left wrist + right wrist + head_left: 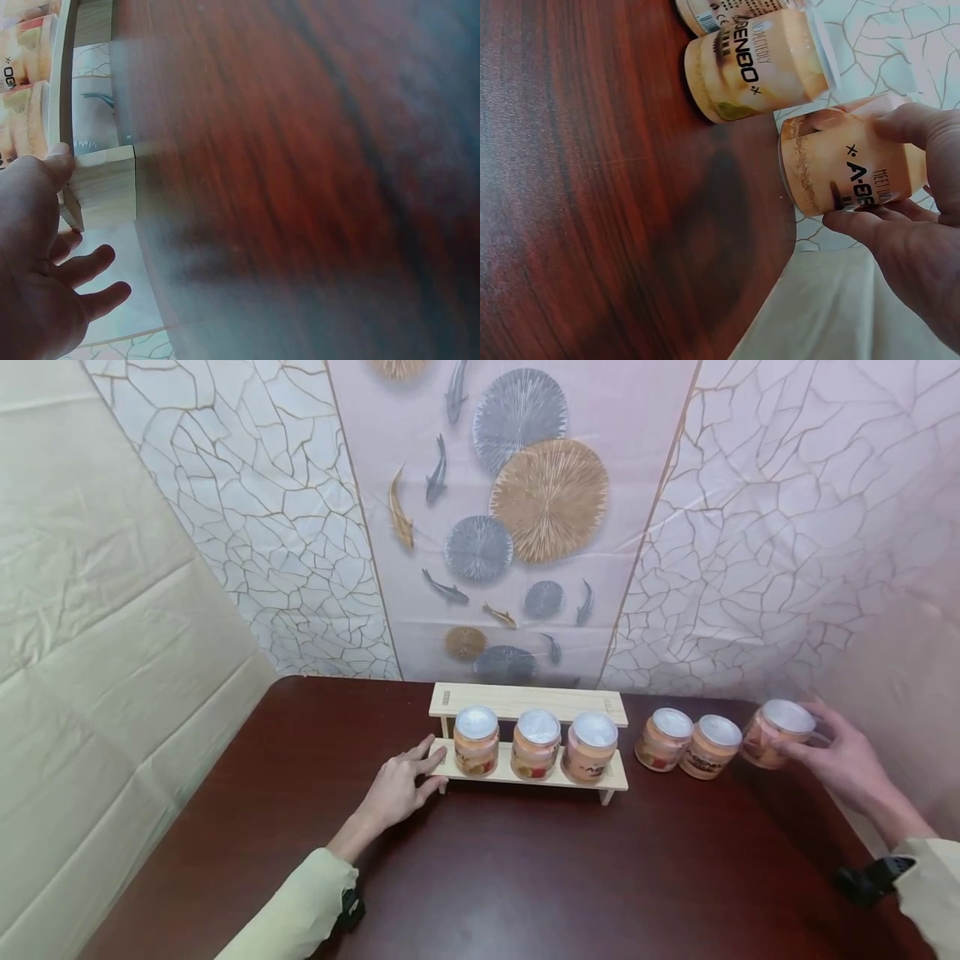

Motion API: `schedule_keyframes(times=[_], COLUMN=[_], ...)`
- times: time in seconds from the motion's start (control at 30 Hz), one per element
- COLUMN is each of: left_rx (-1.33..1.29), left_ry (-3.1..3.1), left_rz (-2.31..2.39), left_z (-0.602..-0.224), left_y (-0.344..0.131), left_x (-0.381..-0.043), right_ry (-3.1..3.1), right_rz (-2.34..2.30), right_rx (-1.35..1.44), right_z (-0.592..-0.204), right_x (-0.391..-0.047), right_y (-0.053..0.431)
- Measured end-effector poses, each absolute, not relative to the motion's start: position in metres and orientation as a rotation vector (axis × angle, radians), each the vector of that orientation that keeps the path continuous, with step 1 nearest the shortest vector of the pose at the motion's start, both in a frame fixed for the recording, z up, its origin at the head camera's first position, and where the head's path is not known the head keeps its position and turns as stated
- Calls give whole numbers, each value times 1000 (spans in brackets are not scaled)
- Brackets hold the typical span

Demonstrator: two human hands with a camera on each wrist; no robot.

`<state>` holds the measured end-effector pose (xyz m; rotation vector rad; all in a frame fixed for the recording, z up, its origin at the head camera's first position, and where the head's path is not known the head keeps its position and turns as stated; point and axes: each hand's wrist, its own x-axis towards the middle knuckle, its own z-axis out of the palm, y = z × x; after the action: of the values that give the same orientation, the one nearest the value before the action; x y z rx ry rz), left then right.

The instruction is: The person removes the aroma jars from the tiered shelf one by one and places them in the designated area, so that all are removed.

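My right hand (851,760) holds a lidded jar (772,735) with an orange-peach label, fingers and thumb around its sides. In the right wrist view that jar (836,165) is upright relative to its neighbours, and a dark shadow lies on the tabletop near its base. At the left end of a small two-tier wooden rack (525,700), my left hand (393,789) grips the lower shelf. Its thumb (60,161) lies at the shelf's front edge. Three similar jars, the left (477,743), middle (536,746) and right (590,750), stand in a row on that lower shelf.
Two more jars, one (663,742) nearer the rack and another (708,749) beside it, stand on the dark wooden table (510,877) between the rack and my right hand. A patterned cloth (750,543) hangs behind the table, and pale fabric (112,610) hangs along the left.
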<state>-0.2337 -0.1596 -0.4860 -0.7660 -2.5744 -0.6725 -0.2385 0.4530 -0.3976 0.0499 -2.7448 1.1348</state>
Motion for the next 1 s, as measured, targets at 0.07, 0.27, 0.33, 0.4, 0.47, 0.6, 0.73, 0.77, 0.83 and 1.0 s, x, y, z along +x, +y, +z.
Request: schedule_keyframes(times=[0.07,0.27,0.33,0.4,0.47,0.6,0.73,0.77,0.83,1.0], left_rx=[-764,-773,-768,-763,-758,-762,-766,-764,-759,-755], left_ry=[-2572,-2582,-2581,-2583,-2583,-2582,-2584,-2587,-2595,-2600], left_rz=[-668,-653,-663,-672,-675,-657,-659,-660,-655,-644], left_z=[-484,-484,-484,-484,-484,-484,-483,-483,-483,-485], left_y=[-159,-158,-158,-158,-158,-158,-159,-159,-159,-160], left_x=[-236,-236,-235,-234,-234,-235,-235,-235,-235,-234], right_ry=[-2727,-2682,-2669,-2660,-2655,-2667,-2670,-2668,-2668,-2693], right_rz=[1140,1154,1160,1179,1205,1231,1253,1262,1263,1261], right_rx=[39,65,82,95,95,74,63,63,57,42], right_z=[-401,-415,-418,-421,-423,-427,-430,-431,-432,-436], right_x=[-240,-241,-242,-242,-242,-242,-241,-241,-242,-242], right_y=[454,454,453,454,454,456,455,455,454,454])
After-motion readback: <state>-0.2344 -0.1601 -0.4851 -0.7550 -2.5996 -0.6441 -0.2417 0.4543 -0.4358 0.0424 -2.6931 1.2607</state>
